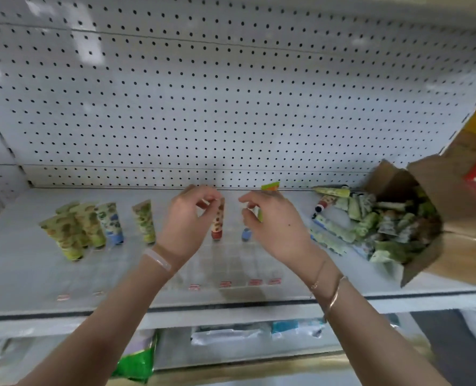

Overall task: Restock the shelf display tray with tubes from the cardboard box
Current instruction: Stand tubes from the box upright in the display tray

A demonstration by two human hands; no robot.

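left grip (188,218): thumb and forefinger pinched on the crimped top of the red-capped tube (217,218), which stands cap-down in the display tray (225,267). Holding it by the top keeps the fingers above the dividers while the tube is steadied upright.

right grip (271,224): fingers curled round the blue-capped tube (247,234), just right of the red one, cap down at the tray. Its body is mostly hidden by the fingers. A green-orange crimp (270,186) pokes up behind that hand. Probably the same tube, can't tell.

Tubes are small with printed patterns, a flat crimp on top and a round cap at the bottom. My guess is they need a cell to stay upright.

The tray is clear and gridded, with red price labels (225,284) on its near edge. standing tubes (75,232) cluster at its left; the middle looks mostly unfilled, so plenty left to do.

The cardboard box (459,213) lies tipped on the shelf (14,274) at right, mouth toward the tray. loose tubes (370,227) spill out near the right grip.
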